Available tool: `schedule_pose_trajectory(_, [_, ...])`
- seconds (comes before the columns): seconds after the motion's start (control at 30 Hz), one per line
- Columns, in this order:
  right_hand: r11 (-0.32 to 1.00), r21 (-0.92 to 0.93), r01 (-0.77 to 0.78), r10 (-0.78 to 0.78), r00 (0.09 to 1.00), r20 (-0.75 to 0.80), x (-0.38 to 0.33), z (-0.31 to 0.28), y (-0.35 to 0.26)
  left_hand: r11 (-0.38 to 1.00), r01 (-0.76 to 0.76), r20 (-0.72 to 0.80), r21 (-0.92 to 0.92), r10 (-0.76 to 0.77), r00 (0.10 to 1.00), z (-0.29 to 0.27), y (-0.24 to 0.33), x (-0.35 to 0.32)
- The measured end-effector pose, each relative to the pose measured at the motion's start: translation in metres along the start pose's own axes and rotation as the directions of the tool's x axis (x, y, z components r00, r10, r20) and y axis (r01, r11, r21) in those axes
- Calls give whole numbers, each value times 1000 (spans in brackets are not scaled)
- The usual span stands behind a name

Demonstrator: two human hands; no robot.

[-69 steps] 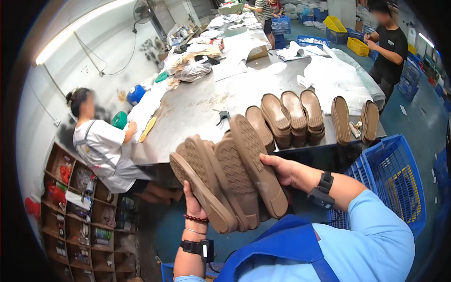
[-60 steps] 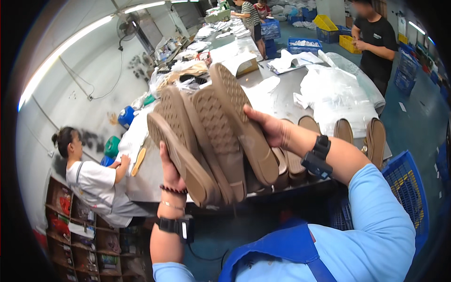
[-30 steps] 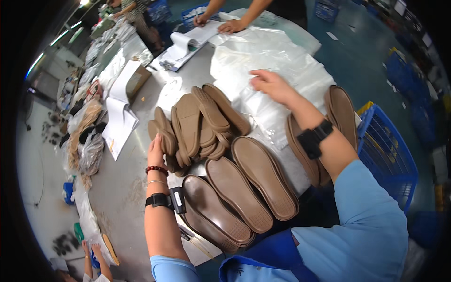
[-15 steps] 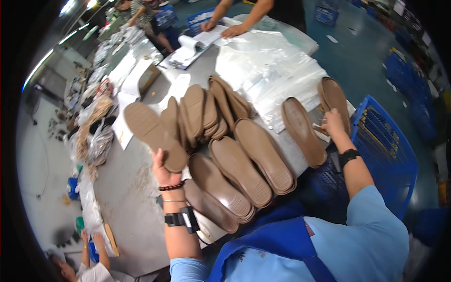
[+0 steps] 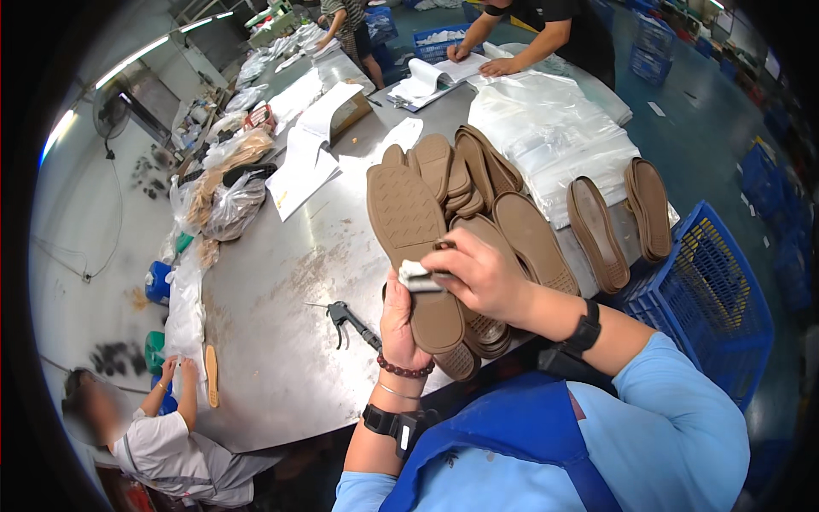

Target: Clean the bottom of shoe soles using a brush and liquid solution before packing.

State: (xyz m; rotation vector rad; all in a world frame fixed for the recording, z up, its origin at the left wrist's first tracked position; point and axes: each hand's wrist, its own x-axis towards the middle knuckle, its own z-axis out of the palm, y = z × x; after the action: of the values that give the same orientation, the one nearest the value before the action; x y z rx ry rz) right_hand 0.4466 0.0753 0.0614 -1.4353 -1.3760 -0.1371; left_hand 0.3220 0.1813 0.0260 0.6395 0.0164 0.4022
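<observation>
Change since half a second back: the right hand (image 5: 482,277) has left the soles at the bench's 3 o'clock edge and come across to the sole (image 5: 415,256) in the left hand. That sole was held out at 10 o'clock of the pile; now it stands upright, tread toward the camera, just in front of the pile.

Left hand (image 5: 401,320): palm up, forearm rising from 6 o'clock, fingers behind the sole's heel, thumb at its edge. Grip clamped on the sole.

Right hand: forearm enters from 4 o'clock, wrist bent inward, fingers pinched together on a small white cloth (image 5: 418,276) pressed against the sole's mid-tread.

Counts: one sole in hand. On the bench (image 5: 281,341), a fanned pile (image 5: 465,175) at 12 o'clock of the hands, roughly six, overlap prevents an exact count. Two flat soles just at 2 o'clock; more under the hands, number unclear. Two separate soles (image 5: 623,218) at 3 o'clock beside the blue crate (image 5: 708,299). One glue gun (image 5: 350,322) at 9 o'clock of the left hand. Three other people at the bench.
</observation>
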Motion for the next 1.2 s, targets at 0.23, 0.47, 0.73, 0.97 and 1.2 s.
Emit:
schedule_pose_trajectory(0.23, [999, -36, 7, -3, 994, 111, -9, 30, -25, 995, -41, -81, -87, 34, 996, -31, 10, -39])
schedule_pose_trajectory(0.47, [943, 12, -332, 332, 943, -13, -18, 29, -5, 978, -28, 5, -206, 29, 1000, -34, 12, -61])
schedule_pose_trajectory(0.73, [898, 280, -340, 397, 900, -181, -53, 15, -43, 948, 99, -66, -303, -124, 990, -35, -17, -62])
schedule_pose_trajectory(0.97, [930, -237, -280, 272, 960, -66, -66, -20, -42, 987, 150, 16, -50, -149, 989, 0, -31, -46])
schedule_pose_trajectory(1.2, [929, -180, -323, 297, 942, -156, -73, -47, -35, 984, 172, 31, -55, -170, 985, 17, -45, -35])
